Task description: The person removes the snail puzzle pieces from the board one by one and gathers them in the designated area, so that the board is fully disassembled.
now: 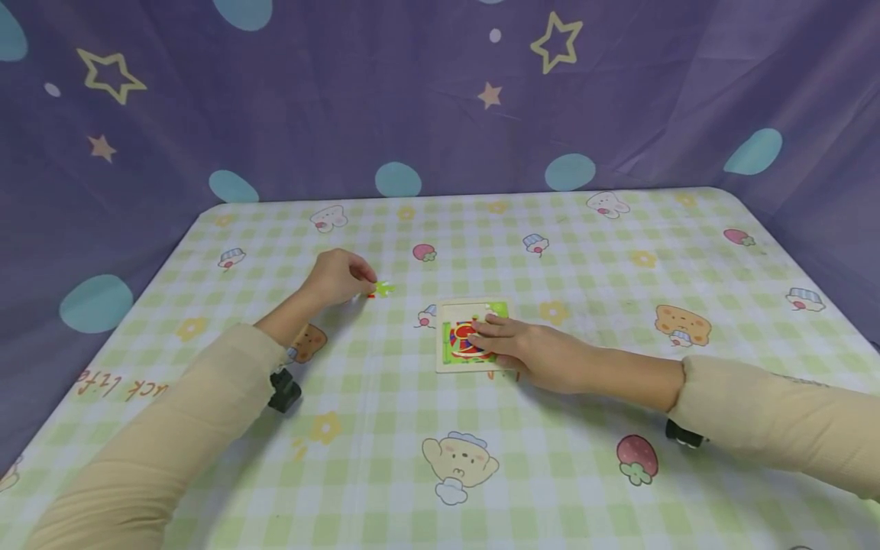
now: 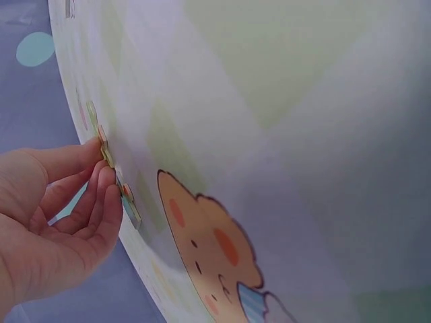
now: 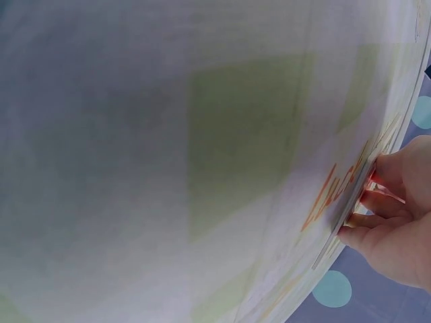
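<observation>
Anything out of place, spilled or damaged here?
Nothing looks spilled or damaged. Slightly odd: the small flat bright-green piece at the left hand is outside the square pale wooden board with similar bright colours, partly hidden by the right hand.

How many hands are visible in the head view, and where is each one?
2. The left hand holds a small green piece at its fingertips, left of the puzzle board; the right hand rests on that board. No other hand shows.
</observation>
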Demonstrator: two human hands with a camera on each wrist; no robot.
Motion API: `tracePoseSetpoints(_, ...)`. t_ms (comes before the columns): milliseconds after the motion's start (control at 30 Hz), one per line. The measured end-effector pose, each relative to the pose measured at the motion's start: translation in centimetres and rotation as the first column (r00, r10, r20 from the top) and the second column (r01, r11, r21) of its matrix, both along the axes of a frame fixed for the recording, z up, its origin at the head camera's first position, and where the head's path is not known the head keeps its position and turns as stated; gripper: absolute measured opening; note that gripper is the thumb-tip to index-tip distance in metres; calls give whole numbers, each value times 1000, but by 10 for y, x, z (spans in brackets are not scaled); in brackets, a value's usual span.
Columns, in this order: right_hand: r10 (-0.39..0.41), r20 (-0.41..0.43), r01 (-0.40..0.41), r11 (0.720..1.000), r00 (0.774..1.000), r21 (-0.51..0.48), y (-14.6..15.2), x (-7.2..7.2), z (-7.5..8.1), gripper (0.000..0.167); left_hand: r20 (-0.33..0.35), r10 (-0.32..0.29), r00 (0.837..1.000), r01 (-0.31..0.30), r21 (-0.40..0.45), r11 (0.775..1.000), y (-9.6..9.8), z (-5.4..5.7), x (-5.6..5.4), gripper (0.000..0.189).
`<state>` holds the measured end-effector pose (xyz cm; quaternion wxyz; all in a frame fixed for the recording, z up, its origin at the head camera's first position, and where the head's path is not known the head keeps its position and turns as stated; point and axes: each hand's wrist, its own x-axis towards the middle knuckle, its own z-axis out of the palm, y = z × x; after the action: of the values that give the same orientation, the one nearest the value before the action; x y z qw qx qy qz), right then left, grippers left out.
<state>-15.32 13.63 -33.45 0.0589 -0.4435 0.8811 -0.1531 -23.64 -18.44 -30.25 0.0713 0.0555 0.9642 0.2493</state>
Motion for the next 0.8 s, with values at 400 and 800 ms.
tracePoseSetpoints(400, 8, -5, -8, 1000, 1000, -13, 0, 0, 0, 45, 35, 3, 999, -4, 30, 1000, 0, 1, 1, 13)
tracePoseSetpoints(800, 8, -4, -8, 1000, 1000, -14, 0, 0, 0, 44, 29, -7, 1000, 6, 25, 1000, 0, 0, 0, 11)
